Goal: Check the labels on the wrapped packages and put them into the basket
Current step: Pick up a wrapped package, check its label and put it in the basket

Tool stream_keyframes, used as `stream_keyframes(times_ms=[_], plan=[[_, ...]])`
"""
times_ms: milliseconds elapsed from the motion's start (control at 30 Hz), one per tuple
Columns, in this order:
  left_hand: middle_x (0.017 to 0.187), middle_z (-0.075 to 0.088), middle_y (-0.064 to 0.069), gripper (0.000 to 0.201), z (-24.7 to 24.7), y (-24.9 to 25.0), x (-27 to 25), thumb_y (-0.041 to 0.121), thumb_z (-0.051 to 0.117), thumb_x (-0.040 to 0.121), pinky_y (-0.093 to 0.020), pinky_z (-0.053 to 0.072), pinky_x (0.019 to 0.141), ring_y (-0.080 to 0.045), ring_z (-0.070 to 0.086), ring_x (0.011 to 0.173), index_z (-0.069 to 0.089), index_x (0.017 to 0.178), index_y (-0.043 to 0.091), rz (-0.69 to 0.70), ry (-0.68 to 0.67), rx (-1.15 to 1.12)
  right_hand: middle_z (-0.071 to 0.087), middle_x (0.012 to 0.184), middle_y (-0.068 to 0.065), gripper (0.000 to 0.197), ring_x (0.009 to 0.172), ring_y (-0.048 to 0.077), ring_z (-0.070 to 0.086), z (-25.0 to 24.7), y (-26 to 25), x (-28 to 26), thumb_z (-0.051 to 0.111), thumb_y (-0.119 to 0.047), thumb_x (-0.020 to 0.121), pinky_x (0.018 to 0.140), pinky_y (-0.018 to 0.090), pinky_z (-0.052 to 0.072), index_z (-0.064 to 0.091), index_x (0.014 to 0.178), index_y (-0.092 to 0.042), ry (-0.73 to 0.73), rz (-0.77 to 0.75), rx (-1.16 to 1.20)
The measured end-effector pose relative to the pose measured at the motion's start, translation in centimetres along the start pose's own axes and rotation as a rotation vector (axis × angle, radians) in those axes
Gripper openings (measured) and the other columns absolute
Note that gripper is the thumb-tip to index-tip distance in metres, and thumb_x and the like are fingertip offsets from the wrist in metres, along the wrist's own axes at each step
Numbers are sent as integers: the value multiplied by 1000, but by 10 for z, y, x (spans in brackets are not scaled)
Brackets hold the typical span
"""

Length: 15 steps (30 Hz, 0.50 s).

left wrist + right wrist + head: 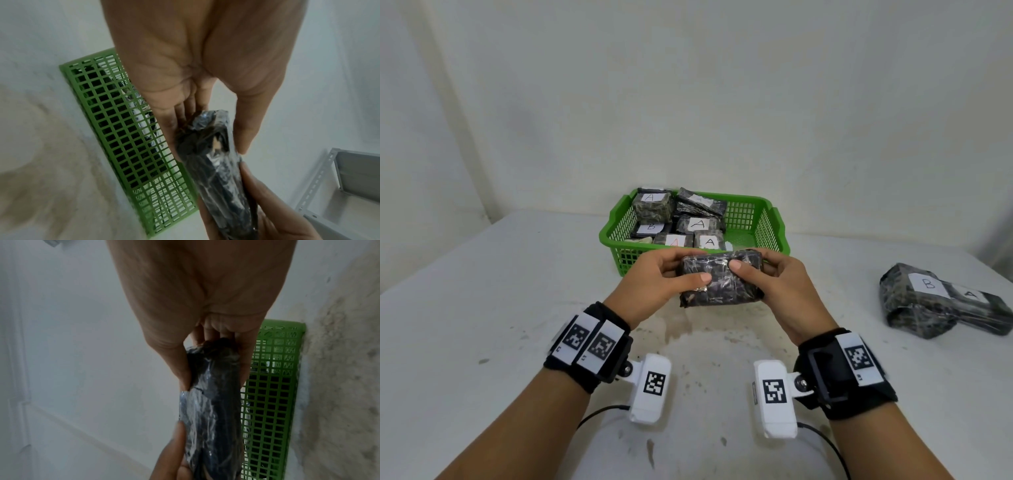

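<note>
A dark package wrapped in clear film [722, 282] is held above the table, just in front of the green basket [774, 219]. My left hand [671, 274] grips its left end, thumb on top. My right hand [767, 277] grips its right end the same way. No label shows on the face turned towards me. In the left wrist view the package [218, 162] runs from my left hand [207, 129] to the other hand. The right wrist view shows the package [211, 402] pinched by my right hand [213, 366]. The basket holds several wrapped packages [698, 224] labelled A or B.
Two more wrapped packages lie on the white table [500, 291] at the right, one labelled B [917, 298] and one labelled A [976, 305]. A wall stands close behind the basket. A grey metal shelf frame [337, 178] shows in the left wrist view.
</note>
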<state>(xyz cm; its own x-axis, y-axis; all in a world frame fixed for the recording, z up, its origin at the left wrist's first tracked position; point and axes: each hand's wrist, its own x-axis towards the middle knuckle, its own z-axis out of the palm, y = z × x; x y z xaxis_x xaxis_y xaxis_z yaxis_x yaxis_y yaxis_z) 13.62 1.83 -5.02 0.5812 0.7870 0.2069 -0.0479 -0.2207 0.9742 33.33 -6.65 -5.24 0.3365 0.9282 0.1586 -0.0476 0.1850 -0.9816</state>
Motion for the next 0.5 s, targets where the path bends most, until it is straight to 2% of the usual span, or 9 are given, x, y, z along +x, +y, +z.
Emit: stream_keyframes(times_ms=[67,167,267,367,500], plan=[[110,75,-9,36,0,-1,1,12,76,83,-43,55,95,-26,71,104,70,118,17,-7,12,-17,81,107,7,28,102,24,77,-1,0,1,80,-10,87,90,36,61,74,114,-10,-13,1,-1],[108,76,-9,30,-2,-2,3,8,73,85,-47,54,97,-26,72,103,72,113,18,-14,72,-60,79,112,9,42,105,25,76,-1,2,2,82,-6,82,87,35,62,69,123,-8,-65,23,3],[112,74,-10,39,-3,0,2,15,76,80,-45,53,97,-28,70,107,69,118,17,-39,49,-128,80,111,9,42,106,27,76,-2,3,3,81,1,83,91,39,61,68,122,-8,-58,10,-25],[109,75,-10,44,-2,0,0,7,77,80,-40,56,91,-31,71,105,67,122,13,-39,15,-67,80,111,9,37,107,27,76,-2,1,2,80,-3,84,93,40,60,70,119,-9,-46,7,-12],[111,75,-7,47,-1,2,-1,3,77,79,-34,58,88,-23,72,102,66,123,15,-13,-5,-21,80,109,6,30,105,23,76,-2,-2,1,81,-9,85,94,40,60,73,114,-13,-32,-29,-40]])
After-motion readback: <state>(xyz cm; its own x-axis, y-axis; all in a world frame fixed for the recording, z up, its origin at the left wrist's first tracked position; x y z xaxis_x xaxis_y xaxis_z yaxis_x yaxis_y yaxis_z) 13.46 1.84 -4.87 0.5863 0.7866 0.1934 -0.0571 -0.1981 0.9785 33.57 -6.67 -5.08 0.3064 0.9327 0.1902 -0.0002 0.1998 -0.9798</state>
